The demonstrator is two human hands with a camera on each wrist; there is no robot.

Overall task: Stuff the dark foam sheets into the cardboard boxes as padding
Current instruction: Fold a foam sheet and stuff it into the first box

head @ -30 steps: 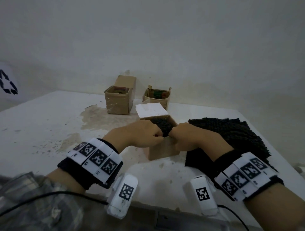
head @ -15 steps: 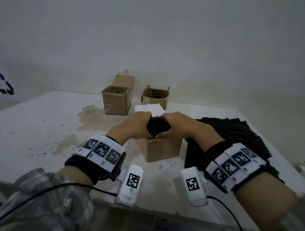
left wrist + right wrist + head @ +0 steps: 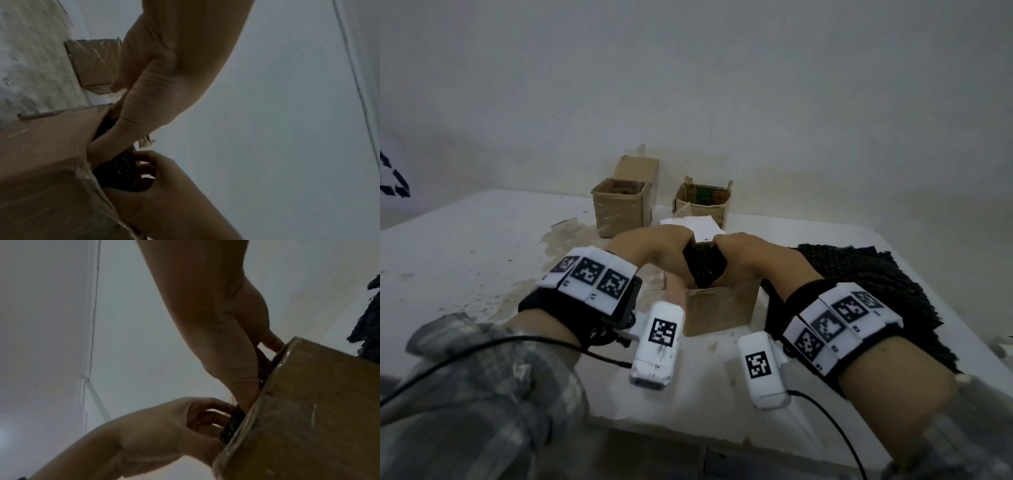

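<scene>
Both hands, left hand (image 3: pixel 654 253) and right hand (image 3: pixel 750 255), curled on foam wad (image 3: pixel 703 269), half inside near box (image 3: pixel 719 308); behind it, two boxes (image 3: pixel 621 209) unpadded.

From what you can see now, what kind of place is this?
Probably a makeshift packing station: a stained white table against a bare wall, small cardboard boxes, and a pile of dark foam sheets.

The inside of the near cardboard box (image 3: pixel 717 310) was hidden behind the bunched foam sheet (image 3: pixel 703 269) and both hands. The fingertips of the left hand (image 3: pixel 650 253) and right hand (image 3: pixel 751 255) were out of sight behind the foam. What lay in the two far boxes (image 3: pixel 621 212) was too small to tell. The stack of foam sheets (image 3: pixel 859 287) was partly covered by the right wrist.
</scene>
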